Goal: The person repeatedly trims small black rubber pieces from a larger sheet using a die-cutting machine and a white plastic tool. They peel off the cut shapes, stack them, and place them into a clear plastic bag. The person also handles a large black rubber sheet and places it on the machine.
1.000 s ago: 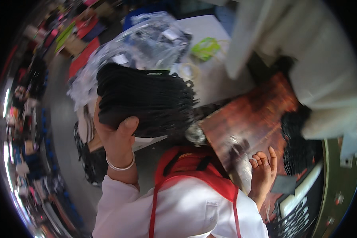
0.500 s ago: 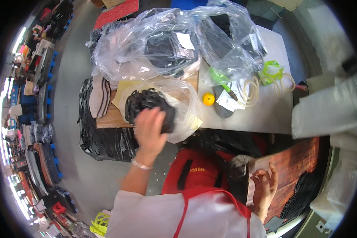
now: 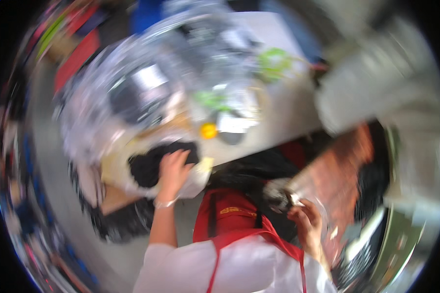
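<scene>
My left hand (image 3: 173, 172) lies on a heap of black cut pieces (image 3: 146, 168) in a clear plastic bag (image 3: 198, 178) at the near edge of the table. Its fingers are stretched over the heap and apart. My right hand (image 3: 307, 222) is low on the right, fingers bent, beside a grey fluffy round thing (image 3: 277, 194). A small white patch (image 3: 295, 199) shows at its fingertips. Blur hides whether the fingers hold it.
Large clear bags of dark pieces (image 3: 132, 97) cover the far table. A yellow round thing (image 3: 209, 131) and white paper (image 3: 232, 123) lie on the pale tabletop (image 3: 291, 107). A reddish-brown board (image 3: 344, 166) slopes at the right, with black material (image 3: 371, 190) beside it.
The whole view has swung and blurred, shifting the table left and tilting it. My right hand has moved close to the grey fluffy thing; my left hand stays on the black heap.
</scene>
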`<state>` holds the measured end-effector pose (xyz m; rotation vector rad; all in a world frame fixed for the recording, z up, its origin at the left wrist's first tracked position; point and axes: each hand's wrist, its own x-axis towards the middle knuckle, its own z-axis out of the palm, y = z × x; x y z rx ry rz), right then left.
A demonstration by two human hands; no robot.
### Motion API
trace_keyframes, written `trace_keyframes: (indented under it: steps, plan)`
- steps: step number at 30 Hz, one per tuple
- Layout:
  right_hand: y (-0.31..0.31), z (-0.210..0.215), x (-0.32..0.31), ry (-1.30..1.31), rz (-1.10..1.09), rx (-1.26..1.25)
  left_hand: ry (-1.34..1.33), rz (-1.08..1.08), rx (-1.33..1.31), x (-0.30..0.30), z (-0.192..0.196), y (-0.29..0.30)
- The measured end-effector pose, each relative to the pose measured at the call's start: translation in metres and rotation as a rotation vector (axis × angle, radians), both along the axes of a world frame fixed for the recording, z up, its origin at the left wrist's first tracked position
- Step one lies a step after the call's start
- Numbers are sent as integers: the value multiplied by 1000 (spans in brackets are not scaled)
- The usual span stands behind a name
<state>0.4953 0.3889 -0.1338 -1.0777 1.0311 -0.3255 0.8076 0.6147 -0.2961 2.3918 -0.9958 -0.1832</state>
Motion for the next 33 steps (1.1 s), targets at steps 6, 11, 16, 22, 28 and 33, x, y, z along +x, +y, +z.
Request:
trace_keyframes:
  steps: [6, 11, 16, 22, 28, 33]
  plan:
    - [-3, -7, -80, 51, -402, -174, 146, 187, -396, -29, 79, -90]
    - [-49, -31, -224, 703, -831, -1071, 157, -534, -547, -135, 128, -214]
    - [-65, -43, -336, 1067, -929, -1013, 242, -1090, -418, -291, 160, -315]
    - [-101, -38, -338, 1120, -545, -1383, 97, -1481, -527, -417, 162, -412]
    - [-167, -32, -371, 1313, -32, -1164, -292, -1619, -278, -472, 164, -502]
    - [-176, -23, -380, 1084, -22, -878, -325, -1623, -257, -503, 159, -559]
